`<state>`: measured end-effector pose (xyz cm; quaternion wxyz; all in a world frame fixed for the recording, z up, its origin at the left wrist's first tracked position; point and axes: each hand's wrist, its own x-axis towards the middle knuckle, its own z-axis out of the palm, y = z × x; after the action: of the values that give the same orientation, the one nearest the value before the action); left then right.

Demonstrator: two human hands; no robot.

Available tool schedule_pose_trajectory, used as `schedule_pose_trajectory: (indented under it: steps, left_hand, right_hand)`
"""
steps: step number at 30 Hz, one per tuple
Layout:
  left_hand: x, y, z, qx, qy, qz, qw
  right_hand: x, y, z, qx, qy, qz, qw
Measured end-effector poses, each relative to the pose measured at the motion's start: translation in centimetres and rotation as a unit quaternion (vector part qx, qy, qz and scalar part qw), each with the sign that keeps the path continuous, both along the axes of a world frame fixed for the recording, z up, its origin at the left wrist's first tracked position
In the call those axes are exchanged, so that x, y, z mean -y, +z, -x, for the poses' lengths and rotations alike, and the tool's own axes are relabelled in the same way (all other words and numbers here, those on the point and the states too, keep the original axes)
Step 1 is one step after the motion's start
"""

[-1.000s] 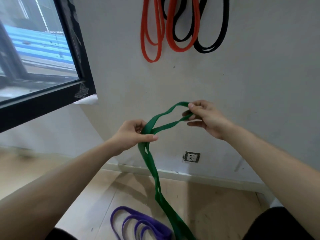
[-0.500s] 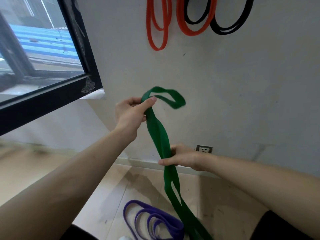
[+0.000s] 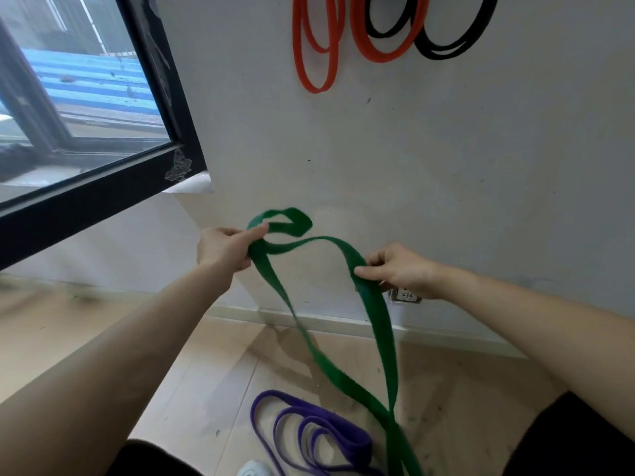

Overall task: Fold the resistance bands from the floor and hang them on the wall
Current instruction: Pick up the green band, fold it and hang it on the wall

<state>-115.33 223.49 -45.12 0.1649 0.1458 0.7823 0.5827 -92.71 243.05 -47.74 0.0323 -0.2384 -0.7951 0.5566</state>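
A wide green resistance band point(image 3: 379, 324) hangs in front of the wall, its lower end trailing down to the floor at the bottom right. My left hand point(image 3: 225, 247) pinches the band near its top, where a small loop sticks up. My right hand point(image 3: 400, 269) grips another stretch of the same band further right, lifting it into an arch between the hands. A purple band point(image 3: 319, 438) lies coiled on the wooden floor below. Orange bands point(image 3: 318, 46) and black bands point(image 3: 446, 39) hang on the wall above.
A black-framed window point(image 3: 103, 187) juts out at the left. A wall socket point(image 3: 405, 295) sits low behind my right hand, above the white skirting board. A white shoe tip point(image 3: 254, 470) shows at the bottom edge.
My right hand has risen from low on the band and moved right, pulling a length up into an arch. My left hand dropped slightly, still holding the top loop.
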Motion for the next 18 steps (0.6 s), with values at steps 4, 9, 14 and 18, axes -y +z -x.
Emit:
schedule_pose_trajectory:
  steps: [4,9,14,18]
  left_hand:
    - [0.8,-4.0,1.7,-0.088,-0.119,0.261,0.954]
    - [-1.0,-4.1,-0.4,-0.084,-0.227,0.263,0.934]
    - [-2.9,-2.2,-5.6,-0.003,-0.423,0.09,0.902]
    - [-4.1,-1.6,-8.5,0.056,-0.471,0.002,0.88]
  right_hand:
    - [-0.4,2.8,-1.0,-0.002,0.025,0.031,0.999]
    - [0.1,6.7,-0.9,-0.055,0.034,-0.054,0.996]
    - [1.5,10.2,-1.1,-0.08,0.075,-0.184,0.977]
    - [2.0,13.8,-0.9,-0.122,0.065,-0.295,0.945]
